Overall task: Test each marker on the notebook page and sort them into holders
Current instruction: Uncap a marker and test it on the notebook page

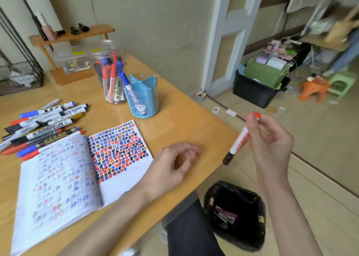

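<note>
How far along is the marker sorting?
Done: several markers stand in the clear jar, one in the blue holder; test marks crowd the notebook page. In hand: the right hand holds a red marker. Left: the pile of markers beside the notebook.

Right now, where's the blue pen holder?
In the head view, the blue pen holder stands on the table left of centre, just right of the clear jar and behind the open notebook.
</note>
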Available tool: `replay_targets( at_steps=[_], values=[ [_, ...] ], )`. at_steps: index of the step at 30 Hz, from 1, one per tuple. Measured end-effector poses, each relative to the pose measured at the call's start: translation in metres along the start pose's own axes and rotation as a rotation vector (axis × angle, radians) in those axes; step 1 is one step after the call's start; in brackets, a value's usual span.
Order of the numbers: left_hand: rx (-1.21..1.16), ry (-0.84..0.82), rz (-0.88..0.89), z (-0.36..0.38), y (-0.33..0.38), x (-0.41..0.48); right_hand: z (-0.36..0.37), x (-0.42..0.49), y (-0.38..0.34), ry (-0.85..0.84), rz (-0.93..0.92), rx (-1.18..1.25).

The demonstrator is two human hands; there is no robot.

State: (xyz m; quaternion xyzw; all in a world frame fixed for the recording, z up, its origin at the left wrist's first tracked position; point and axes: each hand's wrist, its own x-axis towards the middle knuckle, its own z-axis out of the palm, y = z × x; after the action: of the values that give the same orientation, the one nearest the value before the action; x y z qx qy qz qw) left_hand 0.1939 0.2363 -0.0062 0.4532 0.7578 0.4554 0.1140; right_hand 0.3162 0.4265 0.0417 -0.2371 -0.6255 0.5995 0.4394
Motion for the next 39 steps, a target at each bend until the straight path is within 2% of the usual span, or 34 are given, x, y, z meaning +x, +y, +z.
replay_targets(
  at_steps=[7,13,16,18,23,28,30,33,39],
  values=[
    [-0.055,0.003,-0.008,0.004,-0.002,0.001,-0.048,-0.003,0.032,-0.021,-0.046,-0.312],
    [-0.082,0.002,-0.012,0.005,-0.001,0.000,-0.071,-0.001,0.066,-0.055,-0.051,-0.800],
    [-0.109,0.012,-0.004,0.003,0.001,-0.001,-0.076,-0.003,0.072,-0.066,-0.002,-0.931],
    [-0.127,0.022,-0.001,0.002,0.002,-0.001,-0.074,-0.005,0.069,-0.031,0.004,-0.931],
    [-0.132,0.046,0.005,-0.005,0.004,-0.003,-0.055,-0.005,0.048,0.110,-0.138,-0.800],
    [-0.129,0.059,0.005,-0.023,0.006,-0.009,-0.019,-0.006,0.025,0.112,-0.249,-0.672],
    [-0.115,0.071,-0.004,-0.034,0.004,-0.016,-0.001,-0.007,0.020,0.038,-0.257,-0.623],
    [-0.075,0.116,-0.011,-0.055,-0.003,-0.027,0.031,-0.012,0.019,-0.166,-0.234,-0.508],
    [-0.021,0.282,-0.106,-0.103,-0.024,-0.059,0.115,-0.033,0.035,-0.524,-0.224,-0.319]
  ],
)
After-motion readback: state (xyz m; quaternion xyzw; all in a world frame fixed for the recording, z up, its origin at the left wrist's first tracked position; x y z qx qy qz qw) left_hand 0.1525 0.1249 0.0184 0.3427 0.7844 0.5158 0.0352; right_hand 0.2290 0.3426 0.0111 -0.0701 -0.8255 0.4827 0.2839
